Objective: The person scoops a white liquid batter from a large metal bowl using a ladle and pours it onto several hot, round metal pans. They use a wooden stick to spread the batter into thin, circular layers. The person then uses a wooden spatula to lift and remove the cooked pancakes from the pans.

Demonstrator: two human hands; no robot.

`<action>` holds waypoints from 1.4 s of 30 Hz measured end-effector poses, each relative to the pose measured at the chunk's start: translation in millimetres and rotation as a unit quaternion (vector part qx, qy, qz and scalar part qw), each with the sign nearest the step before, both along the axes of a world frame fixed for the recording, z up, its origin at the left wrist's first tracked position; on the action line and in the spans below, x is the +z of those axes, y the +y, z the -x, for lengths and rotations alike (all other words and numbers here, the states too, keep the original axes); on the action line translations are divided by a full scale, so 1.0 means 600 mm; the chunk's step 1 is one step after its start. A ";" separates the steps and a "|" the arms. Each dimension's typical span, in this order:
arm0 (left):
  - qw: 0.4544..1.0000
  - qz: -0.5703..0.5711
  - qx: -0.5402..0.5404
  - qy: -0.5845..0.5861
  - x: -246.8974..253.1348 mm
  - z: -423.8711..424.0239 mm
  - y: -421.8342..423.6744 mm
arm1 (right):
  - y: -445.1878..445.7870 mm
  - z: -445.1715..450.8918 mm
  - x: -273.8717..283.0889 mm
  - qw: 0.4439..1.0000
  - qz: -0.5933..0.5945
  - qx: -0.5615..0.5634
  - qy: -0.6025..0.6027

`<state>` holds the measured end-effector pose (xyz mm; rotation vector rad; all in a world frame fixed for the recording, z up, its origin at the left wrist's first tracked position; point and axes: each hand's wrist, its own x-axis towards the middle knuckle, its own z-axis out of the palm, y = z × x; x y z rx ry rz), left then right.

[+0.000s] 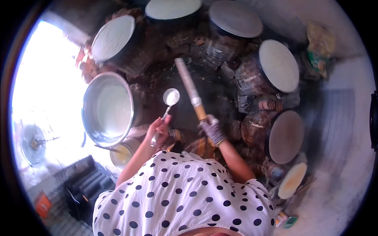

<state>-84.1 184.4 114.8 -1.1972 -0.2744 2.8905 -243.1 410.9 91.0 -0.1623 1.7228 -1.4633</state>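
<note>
My left hand (158, 129), which is bare, grips a metal ladle (171, 96) by its handle; white liquid batter shows in the bowl. A knitted glove covers my right hand (212, 129), closed around the wooden handle of a long flat spreader or scraper (189, 81) that points away from me, its blade blurred. To the left of the ladle stands a wide metal basin (107, 109) of pale batter. Round griddles form an arc before me. Pale batter covers the far-left griddle (113, 38), the far-middle griddle (173, 8) and the right-hand griddle (279, 66).
Two griddles look brown and bare, one at the back (235, 19) and one at the right (286, 137). Brick stoves support the griddles. A browned flatbread (292, 180) lies near my right side. At left are a tub with yellow contents (121, 155) and a fan (34, 144).
</note>
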 end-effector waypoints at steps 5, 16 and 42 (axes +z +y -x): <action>0.859 0.480 -0.172 -0.045 0.063 -0.130 -0.097 | -0.028 0.203 -0.070 0.899 -0.346 0.072 0.258; 0.865 0.457 -0.132 -0.159 0.064 -0.100 -0.185 | -0.253 0.593 -0.190 0.709 -0.631 0.214 0.231; 0.871 0.392 0.148 -0.255 0.043 -0.286 -0.190 | -0.357 0.071 -0.029 0.968 -0.114 0.223 0.024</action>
